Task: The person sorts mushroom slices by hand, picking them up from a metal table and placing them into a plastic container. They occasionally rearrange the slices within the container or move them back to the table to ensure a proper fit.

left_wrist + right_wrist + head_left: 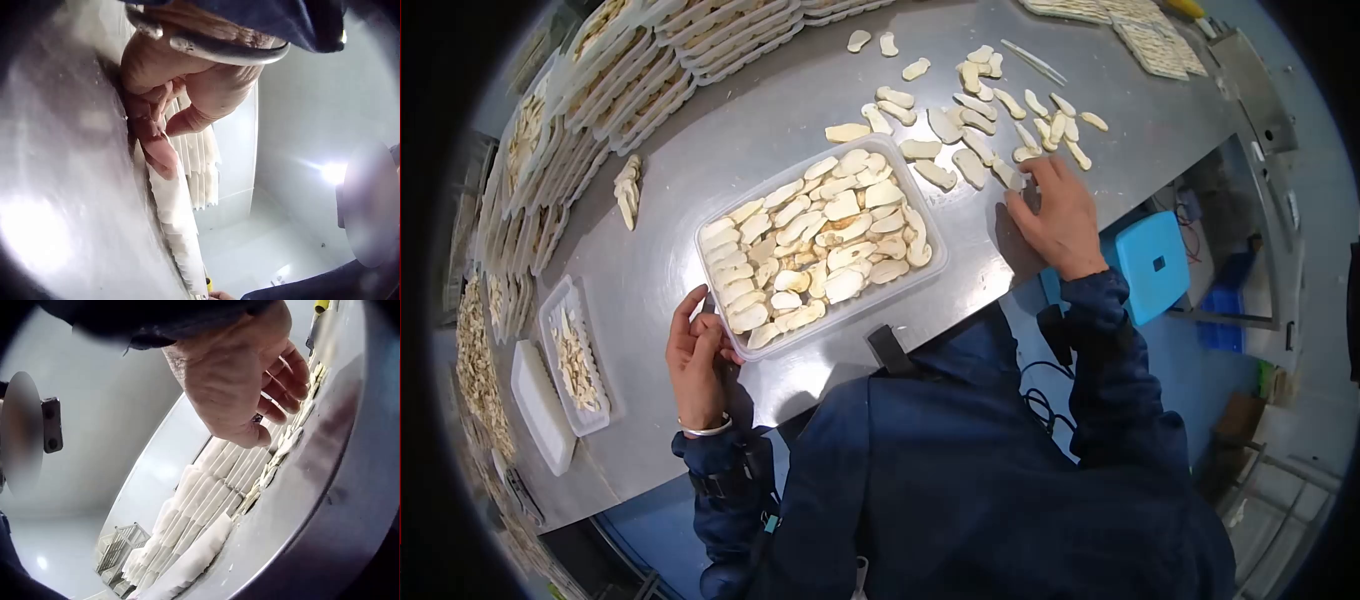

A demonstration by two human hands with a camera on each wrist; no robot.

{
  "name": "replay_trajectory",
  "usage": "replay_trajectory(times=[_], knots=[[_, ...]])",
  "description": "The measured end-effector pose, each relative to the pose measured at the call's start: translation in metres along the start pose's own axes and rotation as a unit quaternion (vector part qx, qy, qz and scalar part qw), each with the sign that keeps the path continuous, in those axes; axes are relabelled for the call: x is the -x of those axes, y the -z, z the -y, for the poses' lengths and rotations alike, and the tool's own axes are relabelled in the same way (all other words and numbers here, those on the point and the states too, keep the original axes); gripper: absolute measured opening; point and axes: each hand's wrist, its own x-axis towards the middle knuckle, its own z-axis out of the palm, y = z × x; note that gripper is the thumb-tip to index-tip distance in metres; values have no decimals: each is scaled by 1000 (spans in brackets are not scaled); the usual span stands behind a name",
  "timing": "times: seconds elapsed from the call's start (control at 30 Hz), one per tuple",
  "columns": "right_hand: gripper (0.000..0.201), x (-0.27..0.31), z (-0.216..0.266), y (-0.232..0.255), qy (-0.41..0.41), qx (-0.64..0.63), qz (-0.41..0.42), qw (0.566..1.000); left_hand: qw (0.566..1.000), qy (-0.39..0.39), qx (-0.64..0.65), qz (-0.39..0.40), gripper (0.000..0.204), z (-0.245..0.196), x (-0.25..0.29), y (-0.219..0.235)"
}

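Observation:
A clear plastic tray packed with pale dried slices sits mid-table on the steel table. My left hand grips its near left corner, thumb along the front rim; the left wrist view shows the fingers curled against the tray's edge. Loose slices lie scattered beyond the tray to the right. My right hand reaches their near edge, and its curled fingertips pinch one slice. In the right wrist view the right hand hovers just above the slices with fingers bent.
Stacks of filled trays line the far left side. A small tray of slices and a white lid lie at the near left, a small heap beyond. Mesh racks are far right; a blue stool stands below the table's edge.

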Motion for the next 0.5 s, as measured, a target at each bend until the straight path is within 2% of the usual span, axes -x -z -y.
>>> replay_trajectory(times=[0.1,0.3,0.43,0.5], knots=[[29,-1,-6,-8,-2,31,18,999,1000,-9,-20,10,49,3,-2,5],[27,1,-2,-3,-83,-82,9,993,1000,1,-22,6,48,-1,1,1],[24,1,-10,-8,-28,-3,16,999,1000,2,-6,15,45,0,0,4],[24,1,-11,-10,-23,-7,9,1000,1000,-2,5,26,45,1,0,5]])
